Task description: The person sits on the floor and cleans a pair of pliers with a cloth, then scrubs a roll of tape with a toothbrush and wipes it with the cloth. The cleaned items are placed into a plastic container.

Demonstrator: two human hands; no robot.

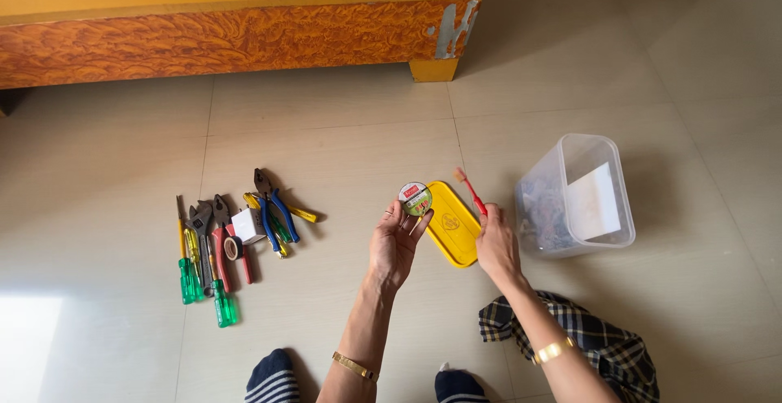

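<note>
Left hand (pixel 397 244) grip pinching tape roll (pixel 415 198), right hand (pixel 495 244) grip closed round toothbrush (pixel 470 190)

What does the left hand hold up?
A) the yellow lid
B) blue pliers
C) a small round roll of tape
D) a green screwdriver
C: the left hand holds a small round roll of tape at its fingertips, while the yellow lid lies on the floor beneath.

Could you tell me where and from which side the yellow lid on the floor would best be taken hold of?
Probably by the yellow lid's near short end, coming from the person's side: it lies flat between the left hand and right hand, a thin rim to pinch.
</note>
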